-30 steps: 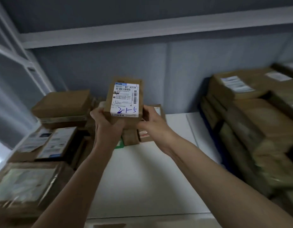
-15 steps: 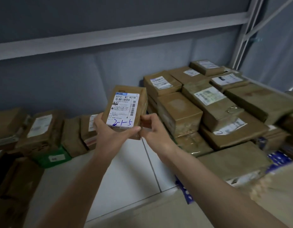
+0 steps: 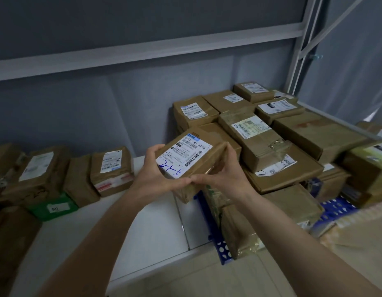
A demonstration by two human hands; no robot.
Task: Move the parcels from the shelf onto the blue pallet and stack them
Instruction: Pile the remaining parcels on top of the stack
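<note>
Your left hand (image 3: 152, 175) and right hand (image 3: 225, 179) grip parcel (image 3: 187, 156) above pallet (image 3: 336, 209) stack (many stacked); several remain on shelf (image 3: 143, 228).

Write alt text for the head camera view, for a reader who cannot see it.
Both hands, left hand and right hand, hold a small brown parcel with a white label, in front of a pile of brown parcels on a blue pallet. More parcels line the white shelf at left.

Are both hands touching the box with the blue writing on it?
Touching. The head view shows the left hand and the right hand both gripping the labelled parcel by its edges, fingers curled round it.
</note>
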